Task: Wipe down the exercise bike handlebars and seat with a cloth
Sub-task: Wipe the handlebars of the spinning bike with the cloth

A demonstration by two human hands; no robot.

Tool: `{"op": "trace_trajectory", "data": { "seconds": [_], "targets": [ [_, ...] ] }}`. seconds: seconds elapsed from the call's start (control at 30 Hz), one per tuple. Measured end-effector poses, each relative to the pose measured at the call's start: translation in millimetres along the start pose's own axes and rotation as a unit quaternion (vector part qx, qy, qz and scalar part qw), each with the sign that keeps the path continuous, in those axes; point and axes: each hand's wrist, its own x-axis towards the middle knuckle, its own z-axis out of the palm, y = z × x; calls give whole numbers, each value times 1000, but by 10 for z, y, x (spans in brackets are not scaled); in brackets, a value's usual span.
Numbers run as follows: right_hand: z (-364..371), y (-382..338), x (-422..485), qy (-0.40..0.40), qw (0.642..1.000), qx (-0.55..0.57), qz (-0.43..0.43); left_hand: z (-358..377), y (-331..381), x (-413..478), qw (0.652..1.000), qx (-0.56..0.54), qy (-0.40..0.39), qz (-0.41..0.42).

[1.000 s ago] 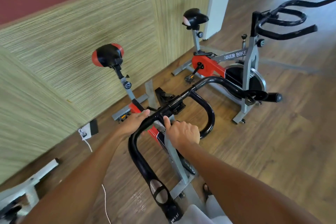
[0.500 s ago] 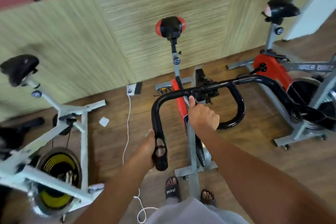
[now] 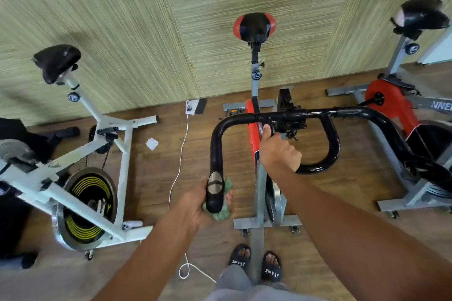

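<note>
The bike [image 3: 256, 134] stands in the middle, and its long way runs from the person's feet straight to the wall [image 3: 146, 32]. Its seat [image 3: 254, 25] is black and red and sits at the far end, close to the wall, with the narrow nose pointing back at the person. The black handlebars [image 3: 318, 113] go across, from left to right, and each end bends back toward the person. The left end [image 3: 215, 188] points down at the feet. The left hand [image 3: 195, 205] is curled around that end and grips a green cloth [image 3: 226, 203] pressed against the bar. The cloth sticks out on the right side of the bar tip. The right hand [image 3: 278, 151] is curled around the middle of the bar, just beside the black clamp [image 3: 292, 121], with the thumb pointing up. A white bike [image 3: 73, 166] stands to the left, with a strip of bare wooden floor [image 3: 156, 178] between it and the middle bike. A white cord [image 3: 179, 166] and a small white scrap [image 3: 151, 143] lie on that strip. Another red bike [image 3: 396, 105] stands to the right, and its black bars come very close to the right end of the middle bike's bars. Two feet in black sandals [image 3: 271, 269] stand on either side of the bike's gray base [image 3: 266, 223].
</note>
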Motion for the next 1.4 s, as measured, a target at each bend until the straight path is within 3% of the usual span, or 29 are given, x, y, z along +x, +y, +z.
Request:
{"op": "trace_trajectory", "data": {
  "seconds": [0.13,0.33,0.4,0.47,0.53,0.6,0.7,0.77,0.9,1.07,1.27,1.4],
  "targets": [
    [-4,-14,6,2,1000,-7,3,56,135,73,1000,27,-10,-10],
    [-43,16,15,-22,999,26,13,165,321,126,973,193,49,121],
    [-71,37,-7,-24,997,69,5,185,382,115,922,309,106,207],
    [-114,76,-36,-24,991,134,-9,208,476,72,843,420,148,303],
    [-164,119,-50,-44,986,158,-24,256,557,-4,797,458,160,359],
    [-186,173,-83,-89,990,105,-31,314,543,-64,819,439,161,331],
    [-164,211,-143,-97,994,6,-54,275,304,-49,949,245,82,179],
    [-162,192,-185,-82,995,-12,-60,161,158,-52,990,109,4,85],
    [-124,170,-181,-70,996,-7,-49,-26,-6,-167,997,-13,-82,7],
    [-117,177,-174,-60,997,-20,-48,77,110,-45,993,-91,-72,10],
    [-125,181,-187,-42,997,-12,-56,-7,-98,-206,985,-85,-147,-35],
    [-116,177,-212,-46,997,-4,-56,55,80,-87,995,-52,-82,-9]
  ]
}}
